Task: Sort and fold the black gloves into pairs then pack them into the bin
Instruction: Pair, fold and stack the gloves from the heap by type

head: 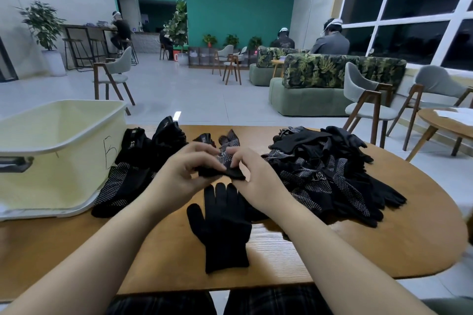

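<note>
Both hands meet above the middle of the oval wooden table [358, 245], working one small black knit glove with white grip dots [225, 161]. The left hand [179, 174] has its fingers curled round the glove's near-left edge, and the right hand [252, 174] pinches the folded black cuff end from the other side, fingertips bent in tight; the glove is lifted just off the tabletop between them. Directly on the near side of that held glove lies a plain black knit glove, flat with fingers spread [220, 225], likely its intended partner or a leftover single. To the right of the held glove sits a tangled heap of unsorted black gloves [330, 171], some dotted, some plain; to its left lies a smaller cluster of dark gloves with printed cuffs [143, 153], resting against the pale cream plastic bin [51, 161], whose visible inside looks empty. The main risk is mismatching: the dotted and plain gloves look alike in this dim light, so a dotted one could be folded with the plain one below. The fold may also spring open if the pinch slackens, since knit cuffs are springy. A forearm sweeping right could drag the heap's trailing fingers toward the table edge.
</note>
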The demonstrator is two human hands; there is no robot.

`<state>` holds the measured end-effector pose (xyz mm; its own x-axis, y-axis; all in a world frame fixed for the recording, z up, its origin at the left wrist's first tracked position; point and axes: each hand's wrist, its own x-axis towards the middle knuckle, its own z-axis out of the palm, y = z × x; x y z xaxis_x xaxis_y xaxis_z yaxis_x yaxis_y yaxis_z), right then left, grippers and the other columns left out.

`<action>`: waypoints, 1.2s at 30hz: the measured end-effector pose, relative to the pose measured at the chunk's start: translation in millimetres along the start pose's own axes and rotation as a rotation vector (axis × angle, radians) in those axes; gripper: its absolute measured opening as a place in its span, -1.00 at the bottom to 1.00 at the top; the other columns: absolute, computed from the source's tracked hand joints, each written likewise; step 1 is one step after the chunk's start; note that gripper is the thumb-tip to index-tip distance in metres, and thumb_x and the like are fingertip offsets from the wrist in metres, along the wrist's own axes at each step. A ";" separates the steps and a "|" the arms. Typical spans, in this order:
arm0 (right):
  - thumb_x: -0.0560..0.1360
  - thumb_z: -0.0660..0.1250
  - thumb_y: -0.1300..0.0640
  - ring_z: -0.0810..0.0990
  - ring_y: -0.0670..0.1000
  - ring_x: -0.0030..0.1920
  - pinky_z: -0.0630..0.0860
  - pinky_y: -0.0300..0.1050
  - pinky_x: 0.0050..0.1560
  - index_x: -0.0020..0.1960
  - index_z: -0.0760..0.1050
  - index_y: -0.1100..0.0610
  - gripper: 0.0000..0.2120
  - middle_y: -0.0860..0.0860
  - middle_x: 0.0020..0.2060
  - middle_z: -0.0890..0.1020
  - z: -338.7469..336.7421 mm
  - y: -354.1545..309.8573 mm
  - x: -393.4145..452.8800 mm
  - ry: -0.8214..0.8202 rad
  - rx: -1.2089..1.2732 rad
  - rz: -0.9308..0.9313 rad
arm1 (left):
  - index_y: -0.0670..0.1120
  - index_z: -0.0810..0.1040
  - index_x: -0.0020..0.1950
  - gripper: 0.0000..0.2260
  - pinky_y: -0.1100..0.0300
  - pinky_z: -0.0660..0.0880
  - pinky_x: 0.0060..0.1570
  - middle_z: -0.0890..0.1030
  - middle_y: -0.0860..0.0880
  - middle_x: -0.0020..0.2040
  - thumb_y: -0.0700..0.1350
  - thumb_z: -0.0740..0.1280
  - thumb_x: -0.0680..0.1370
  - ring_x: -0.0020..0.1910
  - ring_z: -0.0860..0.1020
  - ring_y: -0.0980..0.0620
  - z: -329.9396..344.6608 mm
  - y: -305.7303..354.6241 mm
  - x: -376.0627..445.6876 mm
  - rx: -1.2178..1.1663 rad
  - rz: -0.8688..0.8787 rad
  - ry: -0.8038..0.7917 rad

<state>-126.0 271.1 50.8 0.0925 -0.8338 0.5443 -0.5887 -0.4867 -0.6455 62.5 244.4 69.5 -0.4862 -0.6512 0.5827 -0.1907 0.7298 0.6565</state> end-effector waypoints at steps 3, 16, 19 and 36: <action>0.35 0.36 0.42 0.40 -0.20 0.22 0.22 -0.48 0.22 -0.11 0.34 -0.04 -0.61 -0.02 0.17 0.49 5.5 14.6 -25.6 -0.059 -0.050 -0.037 | 0.17 0.61 -0.15 -0.83 0.29 0.35 0.29 0.50 0.20 0.14 -0.09 0.51 0.38 0.32 0.41 0.19 11.4 -17.4 -27.0 0.060 0.006 -0.091; 0.45 0.29 0.28 0.36 -0.22 0.33 0.33 -0.30 0.29 0.05 0.47 0.06 -0.78 -0.21 0.29 0.37 14.3 34.9 -90.3 -0.275 -0.124 0.063 | 0.19 0.48 -0.16 -0.85 0.60 0.05 0.23 0.43 0.28 0.26 0.08 0.44 0.39 0.42 0.17 0.36 30.4 -32.0 -94.8 0.279 0.029 -0.268; 0.45 0.21 0.22 0.42 -0.19 0.28 0.37 -0.25 0.28 0.11 0.49 0.03 -0.74 -0.26 0.25 0.37 16.7 35.1 -96.5 -0.281 -0.182 0.076 | 0.25 0.49 -0.15 -0.82 0.64 -0.04 0.21 0.46 0.22 0.25 0.10 0.48 0.38 0.40 0.14 0.41 30.8 -31.9 -96.8 0.342 0.023 -0.294; 0.45 0.11 0.28 0.38 -0.28 0.29 0.21 -0.45 0.30 0.14 0.60 0.07 -0.60 -0.20 0.24 0.47 23.8 22.6 -93.7 -0.314 -0.098 0.150 | 0.41 0.53 -0.09 -0.87 0.59 0.06 0.23 0.39 0.29 0.29 0.24 0.35 0.37 0.35 0.24 0.40 16.7 -33.8 -104.8 0.298 -0.043 -0.369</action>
<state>-128.9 332.0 -27.5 0.2325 -0.9408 0.2465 -0.6875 -0.3382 -0.6426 105.7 291.5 -21.8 -0.7329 -0.6037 0.3137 -0.4271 0.7672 0.4786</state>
